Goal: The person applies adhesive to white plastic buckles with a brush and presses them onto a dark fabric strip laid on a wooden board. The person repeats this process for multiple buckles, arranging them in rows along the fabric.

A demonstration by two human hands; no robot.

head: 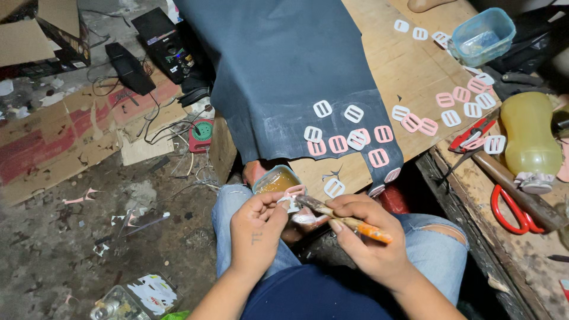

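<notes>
My left hand (pixel 256 230) pinches a small white buckle piece (pixel 291 204) over my lap. My right hand (pixel 367 237) grips a brush (pixel 347 219) with an orange handle, its tip touching that piece. Just beyond my hands a small open tin of amber glue (pixel 276 180) stands at the edge of a dark blue-grey sheet (pixel 284 65). Several pink and white buckles (pixel 349 139) lie on that sheet and on the wooden board (pixel 379 53).
A clear plastic tub (pixel 483 34) stands at the board's far right. A yellowish bottle (pixel 529 139), red pliers (pixel 474 135), a hammer and red-handled scissors (pixel 510 210) lie on the right bench. Cardboard, cables and a black device litter the floor on the left.
</notes>
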